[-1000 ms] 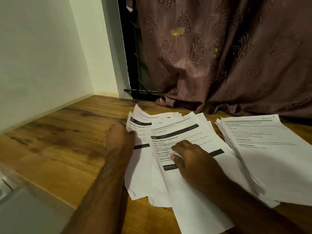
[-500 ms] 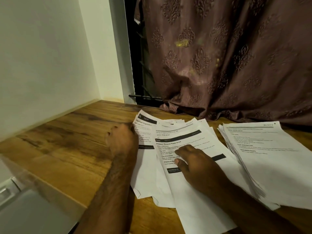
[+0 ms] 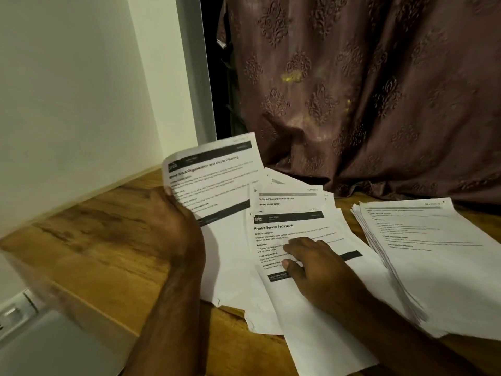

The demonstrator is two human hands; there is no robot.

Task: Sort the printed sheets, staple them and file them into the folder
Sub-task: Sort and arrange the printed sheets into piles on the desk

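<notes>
Right now we have our left hand [image 3: 173, 213] gripping the left edge of a printed sheet [image 3: 214, 177], thumb on its face, and the page is lifted and tilted up off the wooden table [image 3: 103, 240]. We can read a dark header bar and a title about shoe rack organisation on it. Our right hand [image 3: 317, 264] lies flat on another sheet [image 3: 295, 232], fingers straight and pressing it down; that one is headed "Prepare Sesame Paste Drink". It tops a loose, fanned spread of pages in the middle of the table, with more sheets poking out behind and below it. Over to the right sits a thicker stack of sheets [image 3: 433, 267], its edges slightly splayed, just beside the spread. Behind everything hangs a patterned brown curtain [image 3: 352, 90], and a pale wall [image 3: 67, 104] runs along our left. We cannot see a folder or a stapler from this view.
</notes>
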